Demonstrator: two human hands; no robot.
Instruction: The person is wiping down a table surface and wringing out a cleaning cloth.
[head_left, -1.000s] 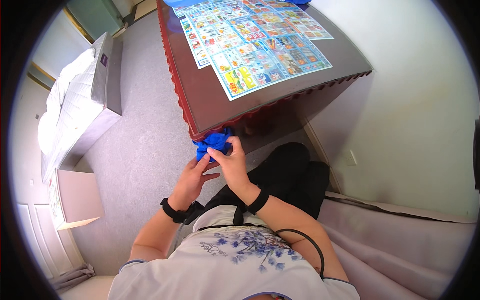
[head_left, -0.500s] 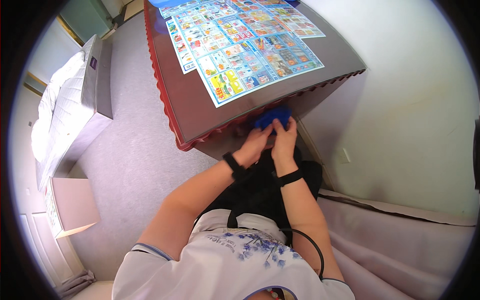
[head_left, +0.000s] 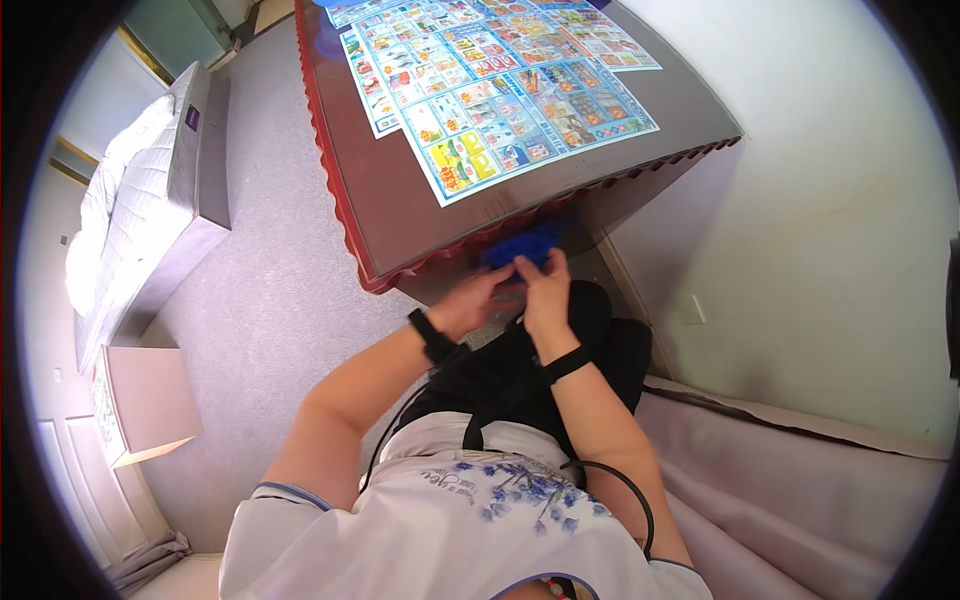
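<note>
A soft, bright blue bundle (head_left: 522, 247) is in my hands just under the front edge of the table. Its kind I cannot make out, as it is blurred and partly in shadow. My right hand (head_left: 546, 292) pinches it from the near side, thumb and fingers bent. On the bundle's lower left, my left hand (head_left: 478, 302) has its thumb against the blue material. Its other fingers curl below and are smeared by motion. Both wrists wear black bands, and my hands are slightly apart above my black-clad lap.
Overhead of the bundle juts the brown table (head_left: 372, 205) with a wavy red trim. Colourful printed sheets (head_left: 530, 110) lie on it. A white wall (head_left: 800, 250) stands close on the right. Leftward are a bed (head_left: 140, 215) and a small pinkish cabinet (head_left: 152, 400).
The blue bundle and both hands have shifted left and slightly nearer. My left hand has moved away from the right, widening the gap between them. The view has shifted a little.
</note>
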